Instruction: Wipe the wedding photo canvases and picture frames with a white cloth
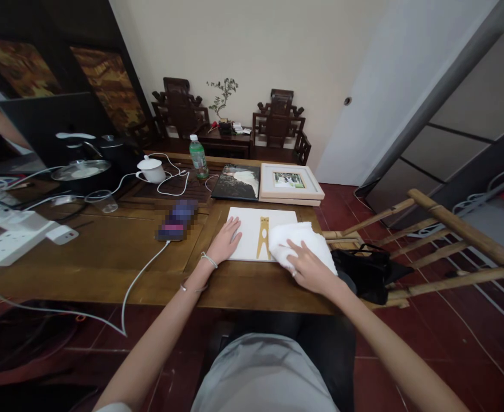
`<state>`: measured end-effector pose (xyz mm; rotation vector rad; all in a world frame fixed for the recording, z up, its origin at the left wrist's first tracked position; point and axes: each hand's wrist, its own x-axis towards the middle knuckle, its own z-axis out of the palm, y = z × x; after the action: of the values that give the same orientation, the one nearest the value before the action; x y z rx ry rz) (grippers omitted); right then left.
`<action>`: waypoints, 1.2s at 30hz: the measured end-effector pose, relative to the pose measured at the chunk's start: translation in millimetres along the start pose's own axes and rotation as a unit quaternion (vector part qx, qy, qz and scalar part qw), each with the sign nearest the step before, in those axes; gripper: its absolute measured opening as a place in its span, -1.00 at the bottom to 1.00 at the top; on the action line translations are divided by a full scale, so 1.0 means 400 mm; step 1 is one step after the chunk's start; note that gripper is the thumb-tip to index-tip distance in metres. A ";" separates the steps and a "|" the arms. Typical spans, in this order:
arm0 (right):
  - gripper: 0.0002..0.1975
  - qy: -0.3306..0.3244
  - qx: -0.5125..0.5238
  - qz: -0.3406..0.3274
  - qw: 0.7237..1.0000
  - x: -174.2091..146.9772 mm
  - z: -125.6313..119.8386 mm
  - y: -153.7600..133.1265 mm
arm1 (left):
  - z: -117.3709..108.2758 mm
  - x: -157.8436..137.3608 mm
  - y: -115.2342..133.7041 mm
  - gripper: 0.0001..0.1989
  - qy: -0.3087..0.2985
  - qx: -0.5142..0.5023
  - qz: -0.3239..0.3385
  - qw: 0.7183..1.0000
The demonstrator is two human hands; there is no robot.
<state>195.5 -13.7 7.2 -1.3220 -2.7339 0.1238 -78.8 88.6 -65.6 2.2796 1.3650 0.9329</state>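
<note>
The left hand (pixel 226 240) lies palm down with its fingers unclenched and slightly parted, resting on the left side of a white board (pixel 247 246); the right hand (pixel 312 272) lies on a white cloth (pixel 297 232), its fingers partly bent against the fabric; whether they pinch it or only press cannot be told.

The board lies flat on the table (pixel 252 289) near its front edge, between the hands, with a yellow cat figure (pixel 263 225) at its middle; the cloth covers the board's lower right part, just beside the cat figure, and reaches past the board's right edge.

Beyond the board lie a dark picture (pixel 230 182) and, to its right, a pale frame (pixel 313 182); a green-labelled bottle (pixel 199 158) stands behind the picture's left side; to the left lie a phone (pixel 172 229) on a white cable, a lidded cup (pixel 151 170), a clear cup (pixel 101 201) and a power strip (pixel 9 240); farther left stands a laptop (pixel 50 123), with another person's arm (pixel 0 120) behind it; to the right, a black bag (pixel 361 274) rests against a bamboo chair (pixel 453 232); two dark chairs stand by the wall, a plant (pixel 223 94) between them.
</note>
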 end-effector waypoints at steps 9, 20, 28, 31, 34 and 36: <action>-0.67 0.023 -0.053 0.101 0.993 0.257 -0.029 0.167 | -0.002 0.001 -0.007 -0.51 -0.009 0.001 0.002 1.000; -0.77 0.023 -0.014 0.025 0.999 0.034 -0.019 0.038 | 0.003 -0.001 -0.001 -0.51 0.005 -0.004 0.000 1.000; -0.80 0.005 0.009 -0.002 1.000 -0.045 -0.025 -0.006 | 0.005 0.000 0.000 -0.50 0.007 0.000 -0.001 1.000; -0.76 0.012 0.003 0.026 1.000 0.035 -0.032 0.043 | 0.003 0.000 0.001 -0.50 0.001 -0.001 -0.002 1.000; -0.73 0.020 -0.011 0.065 0.998 0.135 -0.034 0.096 | 0.000 0.000 0.000 -0.50 -0.005 0.001 -0.002 1.000; -0.72 0.027 -0.022 0.083 0.996 0.192 -0.031 0.123 | -0.001 -0.001 -0.002 -0.50 -0.006 0.004 -0.001 1.000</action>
<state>187.8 77.3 18.0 -1.5403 -2.5934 0.0383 -79.5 88.7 -65.9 2.2845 1.3686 0.9146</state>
